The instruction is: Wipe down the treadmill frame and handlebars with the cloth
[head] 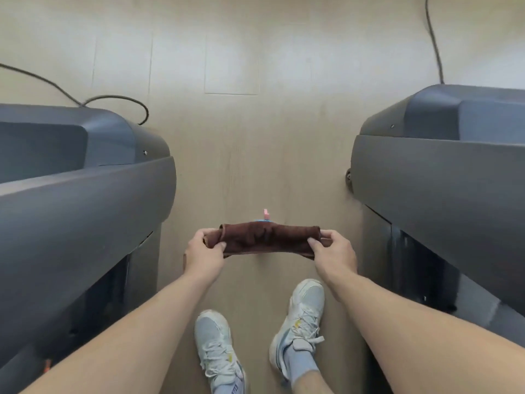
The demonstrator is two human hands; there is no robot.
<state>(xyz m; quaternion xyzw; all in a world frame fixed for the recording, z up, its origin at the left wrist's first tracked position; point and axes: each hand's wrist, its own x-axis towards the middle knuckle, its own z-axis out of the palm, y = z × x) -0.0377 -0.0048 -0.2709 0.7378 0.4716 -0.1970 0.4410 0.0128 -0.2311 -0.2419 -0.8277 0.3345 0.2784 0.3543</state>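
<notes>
A dark brown cloth is stretched between my two hands above the floor, folded into a long strip. My left hand pinches its left end and my right hand pinches its right end. A dark grey treadmill stands to my left, and a second dark grey treadmill stands to my right. I stand in the aisle between them, touching neither. A small pink and blue object peeks out just behind the cloth; most of it is hidden.
My two feet in light sneakers stand on the pale wood-look floor. A black cable loops behind the left treadmill, and another cable runs to the right one.
</notes>
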